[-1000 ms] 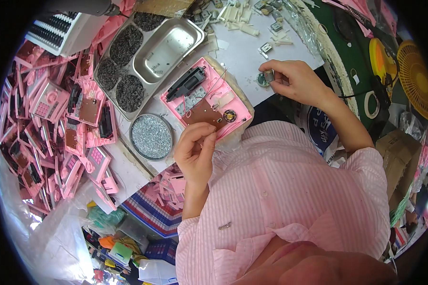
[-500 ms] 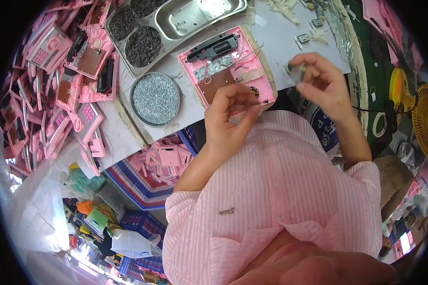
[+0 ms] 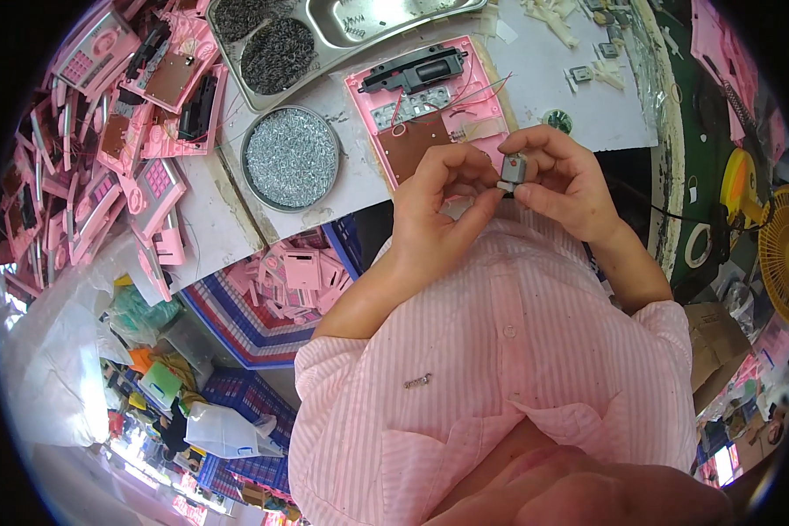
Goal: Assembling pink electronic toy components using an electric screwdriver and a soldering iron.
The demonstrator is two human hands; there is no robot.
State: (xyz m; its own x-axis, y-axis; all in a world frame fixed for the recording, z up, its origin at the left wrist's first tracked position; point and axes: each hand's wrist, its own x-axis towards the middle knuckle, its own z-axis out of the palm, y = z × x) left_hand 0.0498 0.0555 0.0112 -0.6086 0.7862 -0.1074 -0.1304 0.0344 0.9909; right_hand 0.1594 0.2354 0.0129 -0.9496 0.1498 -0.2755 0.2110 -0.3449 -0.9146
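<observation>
In front of my chest, my right hand (image 3: pixel 568 182) pinches a small grey boxy metal part (image 3: pixel 514 167) with a reddish spot on its face. My left hand (image 3: pixel 443 197) is curled right beside it, thumb and fingertips drawn together at the part's small pale lower end; what they grip is mostly hidden. Just beyond the hands lies an open pink plastic casing (image 3: pixel 360 107). Inside it are a black elongated unit (image 3: pixel 416 72), a brown board (image 3: pixel 408 154), a metal plate and thin wires. My left hand covers its near edge.
Left of the casing stands a round dish of small silvery pieces (image 3: pixel 291 158). Behind it, a metal tray (image 3: pixel 324 54) holds dark springs. Pink casings (image 3: pixel 158 210) heap up at far left. A green round piece (image 3: pixel 557 121) and small grey parts (image 3: pixel 579 75) lie right. A yellow fan (image 3: pixel 780 254) stands beyond.
My right hand has moved left and inward, bringing the grey part up to my left hand's fingertips. The whole view has shifted slightly.
</observation>
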